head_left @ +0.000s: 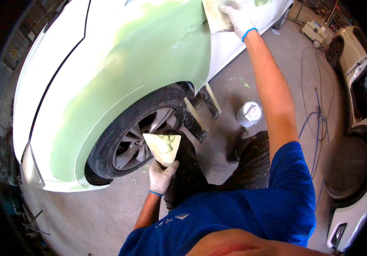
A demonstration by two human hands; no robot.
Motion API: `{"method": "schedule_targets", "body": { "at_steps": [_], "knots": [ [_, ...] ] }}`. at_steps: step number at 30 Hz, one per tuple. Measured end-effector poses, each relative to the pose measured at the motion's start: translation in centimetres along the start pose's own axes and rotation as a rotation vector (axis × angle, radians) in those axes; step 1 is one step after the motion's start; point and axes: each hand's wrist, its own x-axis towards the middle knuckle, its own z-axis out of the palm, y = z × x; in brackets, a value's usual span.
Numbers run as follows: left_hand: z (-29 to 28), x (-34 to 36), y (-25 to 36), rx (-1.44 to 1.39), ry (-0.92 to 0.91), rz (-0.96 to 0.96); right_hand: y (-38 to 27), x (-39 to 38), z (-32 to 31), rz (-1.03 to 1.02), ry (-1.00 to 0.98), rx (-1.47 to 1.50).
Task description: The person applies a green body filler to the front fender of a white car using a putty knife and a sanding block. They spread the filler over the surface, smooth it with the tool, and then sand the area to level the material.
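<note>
My gloved left hand (162, 177) is closed on a pale spreader (160, 141) with a blob of light putty on it, in front of the wheel (106, 151). My gloved right hand (239, 17) grips a wide pale spreader (213, 13) held against the rear edge of the white car's front fender (149, 51), at the top of the view. Much of the fender is coated in pale green putty, with a seam line along its wheel arch.
A white bucket (250, 115) stands on the grey floor beside two dark boards (194, 121) near the wheel. Hoses and cables (317, 113) lie to the right, near a wheeled machine (315, 32) and other white vehicle bodies (347, 64). Bits of green putty (245, 83) dot the floor.
</note>
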Motion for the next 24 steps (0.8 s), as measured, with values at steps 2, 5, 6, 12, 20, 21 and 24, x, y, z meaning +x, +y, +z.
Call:
{"method": "schedule_targets", "body": {
  "at_steps": [2,5,6,12,20,21,24],
  "knots": [
    [-0.1,-0.2,0.6,-0.005,-0.02,-0.079,-0.4,-0.4,0.4,-0.004,-0.001,0.017],
    [0.0,-0.3,0.9,-0.022,-0.042,-0.125,-1.4,-1.2,1.2,-0.01,-0.001,0.055],
    [0.0,-0.4,1.0,-0.028,-0.046,-0.129,-1.9,-1.5,1.5,-0.015,-0.001,0.072],
    [0.1,-0.7,1.1,-0.059,-0.03,-0.098,-6.1,-3.7,3.6,-0.047,-0.014,0.24],
    [-0.4,-1.7,2.0,-0.032,-0.034,-0.19,-17.6,-8.7,7.9,-0.013,-0.243,0.568],
    [-0.3,-1.9,2.1,-0.041,-0.024,-0.191,-19.3,-9.6,8.1,-0.075,-0.286,0.56],
    [-1.0,-2.5,1.5,-0.153,0.108,0.061,-24.9,-12.6,8.5,-0.138,-0.519,0.739]
  ]
}}
